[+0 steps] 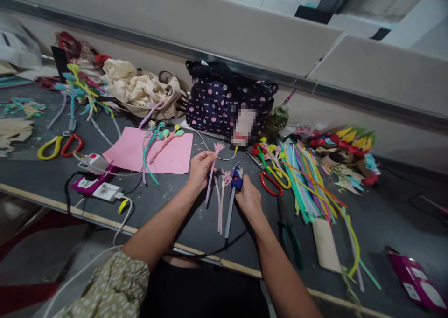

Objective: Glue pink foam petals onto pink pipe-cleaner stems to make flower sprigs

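My left hand (200,169) pinches a lilac pipe-cleaner stem (210,183) with pink petal-like tips at its top, held upright over the dark table. My right hand (249,197) is wrapped round a blue hot glue gun (237,177), and a long translucent glue stick (230,213) comes out of its back towards me. Between the two hands lie small pink pieces (226,177) and a pair of thin pale stems (219,206). Finished-looking flower stems (165,145) rest on a pink paper sheet (178,162) to the left.
Red-and-yellow scissors (275,180), dark green-handled pliers (291,243) and a bundle of colourful pipe cleaners (308,183) lie right. A polka-dot bag (213,101) stands behind, a green bottle (279,118) beside it. Left are more scissors (61,145) and a power bank (96,183) with cables.
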